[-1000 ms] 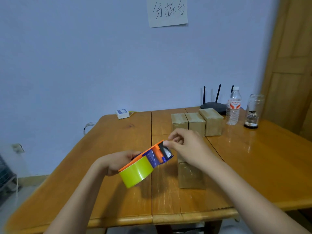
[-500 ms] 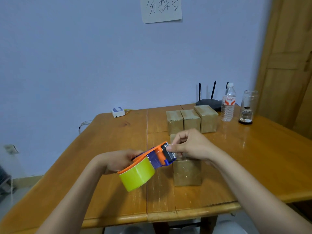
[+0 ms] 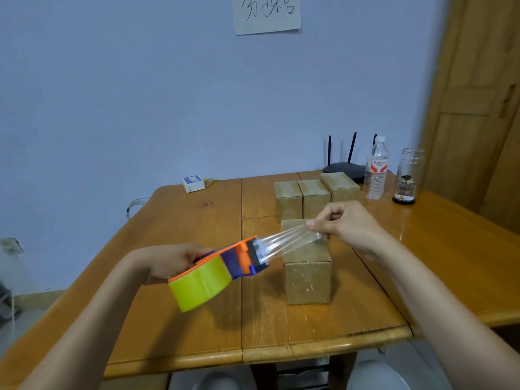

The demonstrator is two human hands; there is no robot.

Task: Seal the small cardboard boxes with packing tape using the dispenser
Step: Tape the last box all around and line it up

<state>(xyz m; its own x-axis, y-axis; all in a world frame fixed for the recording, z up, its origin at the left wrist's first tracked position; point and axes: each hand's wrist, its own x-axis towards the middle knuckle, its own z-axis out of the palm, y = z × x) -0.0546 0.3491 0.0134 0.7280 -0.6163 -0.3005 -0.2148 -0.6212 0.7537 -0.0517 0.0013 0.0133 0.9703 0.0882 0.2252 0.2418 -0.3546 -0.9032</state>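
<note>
While the left hand (image 3: pixel 171 263) grips the tape dispenser (image 3: pixel 216 273), the right hand (image 3: pixel 342 225) pinches the stretched tape (image 3: pixel 284 243) end directly above the near box (image 3: pixel 308 266), strip running left-to-right across its top.

A second ago the right hand (image 3: pixel 344 225) was pinching at the mouth of the dispenser (image 3: pixel 222 270); now it has drawn away to the right, and a clear strip of tape (image 3: pixel 287 242) stretches from the dispenser over the near box (image 3: pixel 308 274).
</note>
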